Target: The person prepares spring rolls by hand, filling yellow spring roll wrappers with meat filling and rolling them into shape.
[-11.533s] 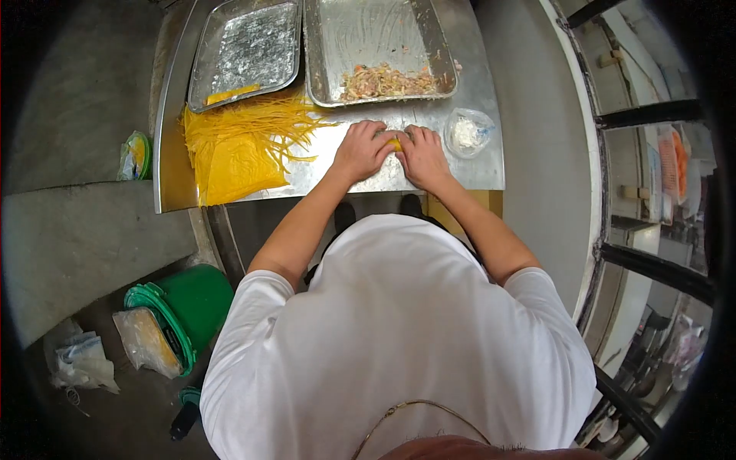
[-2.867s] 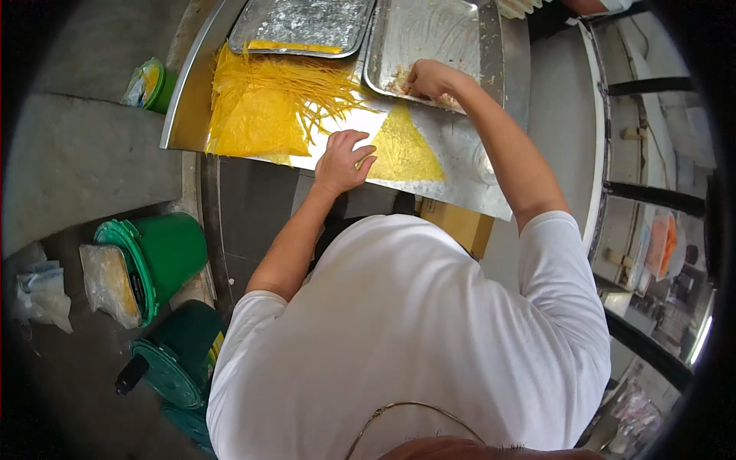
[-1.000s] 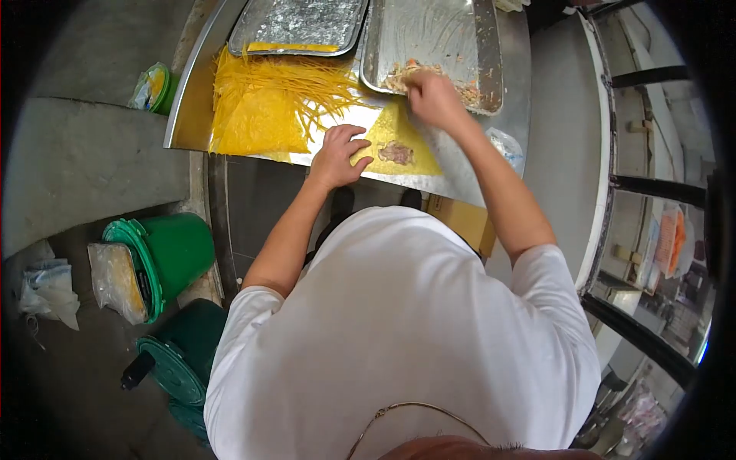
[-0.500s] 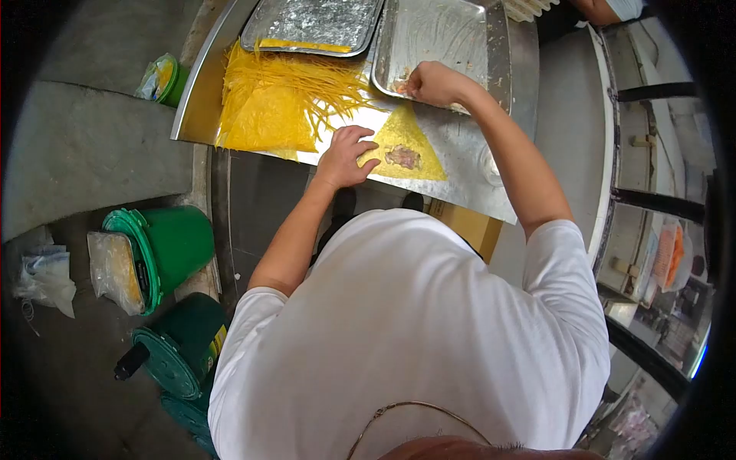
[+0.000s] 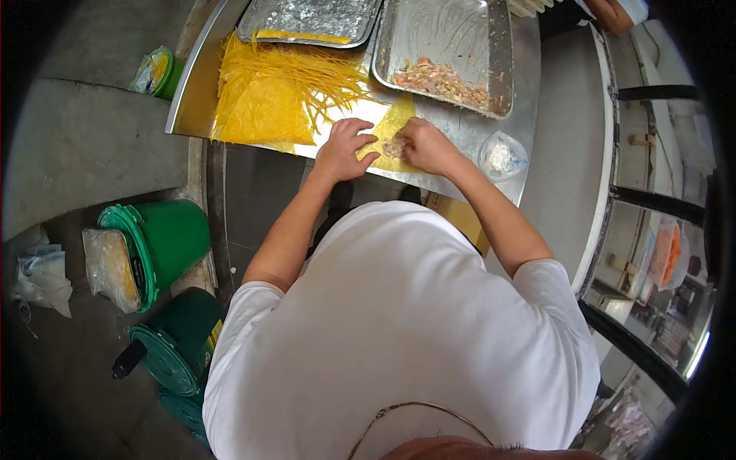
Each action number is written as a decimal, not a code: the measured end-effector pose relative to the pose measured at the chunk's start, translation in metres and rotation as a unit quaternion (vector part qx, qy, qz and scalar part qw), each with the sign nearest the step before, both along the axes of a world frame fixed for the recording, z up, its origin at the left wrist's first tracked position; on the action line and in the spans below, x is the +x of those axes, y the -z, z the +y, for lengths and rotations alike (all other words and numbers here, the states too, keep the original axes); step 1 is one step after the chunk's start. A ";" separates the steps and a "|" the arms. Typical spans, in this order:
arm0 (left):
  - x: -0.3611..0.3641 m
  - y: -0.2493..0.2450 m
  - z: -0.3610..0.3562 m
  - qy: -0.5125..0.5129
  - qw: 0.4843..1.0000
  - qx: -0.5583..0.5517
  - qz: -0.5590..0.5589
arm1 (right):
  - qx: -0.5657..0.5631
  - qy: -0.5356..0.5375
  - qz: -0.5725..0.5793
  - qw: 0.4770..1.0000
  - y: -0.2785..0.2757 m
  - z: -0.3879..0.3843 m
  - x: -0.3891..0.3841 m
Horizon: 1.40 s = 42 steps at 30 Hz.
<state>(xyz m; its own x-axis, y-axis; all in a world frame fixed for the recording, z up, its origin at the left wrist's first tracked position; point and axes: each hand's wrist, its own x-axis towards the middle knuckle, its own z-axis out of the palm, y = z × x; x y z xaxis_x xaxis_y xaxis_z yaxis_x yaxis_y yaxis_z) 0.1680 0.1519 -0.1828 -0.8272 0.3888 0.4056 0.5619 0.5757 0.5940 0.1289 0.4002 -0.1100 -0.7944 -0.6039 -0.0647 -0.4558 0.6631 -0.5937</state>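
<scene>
A yellow triangular wrapper sheet lies on the steel table with a small heap of minced filling on it. My left hand rests on the wrapper's left edge with its fingers spread. My right hand sits on the wrapper's right side, fingertips pressed at the filling. Whether those fingers pinch filling is hidden. Just beyond, a metal tray holds more chopped filling.
A stack of yellow sheets and thin yellow strips lie at the left. A second tray stands behind them. A small bag of white paste sits at the right. Green buckets stand on the floor. Another person's arm shows top right.
My right hand has come back from the filling tray and now rests on the wrapper at the filling. My left hand has stayed on the wrapper's edge.
</scene>
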 end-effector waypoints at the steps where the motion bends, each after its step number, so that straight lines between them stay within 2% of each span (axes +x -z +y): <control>1: 0.000 0.000 0.000 -0.004 1.000 -0.002 0.002 | -0.002 -0.025 0.012 1.000 0.000 0.007 0.004; 5: 0.001 0.000 0.000 -0.004 1.000 -0.004 -0.006 | 0.008 -0.029 0.053 0.998 0.015 0.017 0.011; 8: 0.001 -0.002 0.000 -0.006 1.000 -0.011 -0.010 | 0.014 -0.044 -0.005 0.999 0.019 0.021 0.006; 14: 0.002 -0.006 0.001 -0.008 0.999 -0.014 -0.028 | 0.024 0.011 0.032 0.999 -0.001 0.029 0.013; 16: 0.002 -0.006 0.001 -0.009 1.000 -0.013 -0.026 | -0.044 0.086 0.163 0.982 -0.029 0.036 0.001; 17: 0.002 -0.006 0.002 -0.011 1.000 -0.016 -0.018 | -0.043 0.088 0.162 0.982 -0.043 0.042 -0.010; 19: 0.001 -0.007 0.001 -0.012 1.000 -0.020 -0.004 | 0.043 0.161 0.109 0.980 -0.064 0.054 -0.048; 20: 0.002 -0.008 0.001 -0.012 1.000 -0.021 -0.008 | 0.043 0.163 0.114 0.979 -0.061 0.060 -0.063; 22: 0.001 -0.007 0.001 -0.011 1.000 -0.021 -0.004 | 0.158 0.068 -0.048 0.984 -0.053 0.067 -0.085; 23: 0.001 -0.005 0.001 -0.007 1.000 -0.019 -0.008 | 0.195 0.046 -0.001 0.980 -0.048 0.066 -0.088; 27: 0.002 -0.005 0.001 -0.014 1.000 -0.010 -0.019 | 0.210 0.038 -0.031 0.976 -0.068 0.060 -0.105; 29: 0.003 -0.006 0.001 -0.019 1.000 -0.011 -0.021 | 0.166 0.064 -0.062 0.982 -0.072 0.057 -0.117; 32: 0.003 -0.006 0.000 -0.012 1.000 -0.003 -0.015 | 0.186 0.016 -0.105 0.977 -0.056 0.051 -0.123; 36: 0.002 -0.003 -0.001 -0.009 1.000 0.008 -0.016 | 0.215 -0.028 -0.038 0.976 -0.051 0.047 -0.121; 38: 0.002 -0.004 0.000 -0.008 1.000 0.010 -0.004 | 0.170 0.057 -0.148 0.973 -0.081 0.049 -0.126; 40: 0.002 -0.002 0.000 -0.006 1.000 0.010 -0.008 | 0.139 0.085 -0.142 0.976 -0.086 0.071 -0.138; 42: 0.001 -0.001 0.000 -0.008 1.000 0.002 -0.008 | 0.205 0.101 -0.085 0.970 -0.087 0.093 -0.149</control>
